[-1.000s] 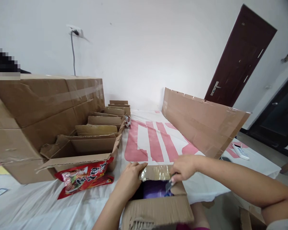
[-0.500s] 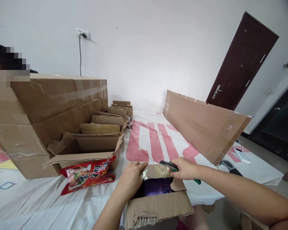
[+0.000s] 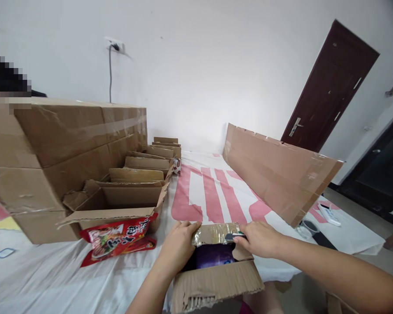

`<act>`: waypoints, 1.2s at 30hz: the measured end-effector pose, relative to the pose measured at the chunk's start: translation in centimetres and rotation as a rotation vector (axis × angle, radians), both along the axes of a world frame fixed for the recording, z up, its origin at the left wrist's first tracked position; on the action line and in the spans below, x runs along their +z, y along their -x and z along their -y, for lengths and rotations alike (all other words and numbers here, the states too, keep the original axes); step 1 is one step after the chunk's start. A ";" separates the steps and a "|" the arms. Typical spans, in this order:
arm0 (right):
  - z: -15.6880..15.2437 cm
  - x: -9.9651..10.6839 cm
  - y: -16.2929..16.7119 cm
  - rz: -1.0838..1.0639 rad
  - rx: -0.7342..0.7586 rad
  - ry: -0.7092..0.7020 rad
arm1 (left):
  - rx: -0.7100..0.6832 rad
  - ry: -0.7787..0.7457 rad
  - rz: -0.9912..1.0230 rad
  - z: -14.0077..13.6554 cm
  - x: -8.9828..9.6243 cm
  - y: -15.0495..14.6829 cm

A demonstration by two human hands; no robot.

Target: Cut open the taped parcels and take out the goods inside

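Nearest: open carton [image 3: 218, 281] at the counter's near edge, center, torn near flap folded outward. Purple package [image 3: 215, 256] sits inside, partly hidden. Left hand [image 3: 180, 243] grips the left end of the taped far flap [image 3: 209, 234]. Right hand [image 3: 258, 237] is closed around a dark cutter [image 3: 229, 237], at the flap's right end; its tip points left, over the tape. Can't tell if the blade touches.

Left of the carton, well apart: red food packet [image 3: 118, 240] on the white cloth [image 3: 111, 285], against an open box [image 3: 114, 213]. Right: clear round container [image 3: 309, 226], with a white item [image 3: 329, 215] just beyond.

Farther: row of open boxes [image 3: 136, 175] running back on the left, alongside stacked cartons [image 3: 75, 135]. Cardboard panel [image 3: 275, 170] stands right. Far: white wall [image 3: 196, 74] with a plug [image 3: 115, 47] left, dark red door [image 3: 330, 87] right.
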State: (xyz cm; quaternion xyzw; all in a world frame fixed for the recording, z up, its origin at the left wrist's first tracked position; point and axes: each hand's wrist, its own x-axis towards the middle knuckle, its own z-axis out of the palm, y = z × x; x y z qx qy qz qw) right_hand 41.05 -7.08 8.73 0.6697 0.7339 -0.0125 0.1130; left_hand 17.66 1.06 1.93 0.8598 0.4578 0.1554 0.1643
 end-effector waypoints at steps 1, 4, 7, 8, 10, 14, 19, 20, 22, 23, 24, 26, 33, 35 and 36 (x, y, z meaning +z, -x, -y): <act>0.0 0.0 0.1 -0.020 -0.015 0.012 | -0.003 -0.002 -0.001 0.0 0.0 0.0; -0.2 -0.1 0.1 -0.074 -0.039 0.048 | -0.008 -0.015 0.007 0.0 -0.2 0.1; -0.3 -0.2 0.3 -0.055 -0.035 0.037 | -0.009 -0.024 0.013 -0.1 -0.3 0.2; -0.3 -0.3 0.4 -0.038 -0.030 0.023 | -0.008 -0.024 0.009 -0.1 -0.2 0.2; -0.3 -0.4 0.6 -0.012 -0.027 -0.003 | -0.007 -0.022 -0.001 -0.1 -0.2 0.1; -0.4 -0.6 0.7 -0.034 -0.061 0.012 | -0.009 -0.028 -0.003 -0.2 -0.3 0.1; -0.8 -0.6 0.4 -0.102 -0.088 0.059 | 0.004 -0.029 -0.010 -0.1 -0.4 0.1; -0.8 -0.7 0.4 -0.094 -0.081 0.048 | 0.007 -0.030 -0.012 -0.1 -0.4 0.1; -0.7 -1.0 0.5 -0.056 -0.048 -0.002 | 0.007 -0.034 -0.009 0.0 -0.3 0.2; -0.6 -1.1 0.5 -0.029 -0.021 -0.040 | 0.006 -0.037 -0.005 0.0 -0.3 0.2; -0.5 -1.3 0.6 -0.001 0.009 -0.078 | 0.004 -0.039 0.000 -0.1 -0.3 0.2; -0.4 -1.7 0.6 0.057 0.065 -0.142 | -0.001 -0.045 0.009 -0.1 -0.4 0.3; -0.9 -2.2 -0.4 0.055 0.164 -0.197 | -0.006 -0.049 0.044 -0.5 -0.9 0.4; -1.4 -1.9 -1.0 0.014 0.167 -0.188 | -0.012 -0.043 0.050 -0.4 -1.0 0.4; -1.7 -1.7 -1.4 -0.003 0.174 -0.179 | -0.013 -0.042 0.053 -0.4 -1.0 0.4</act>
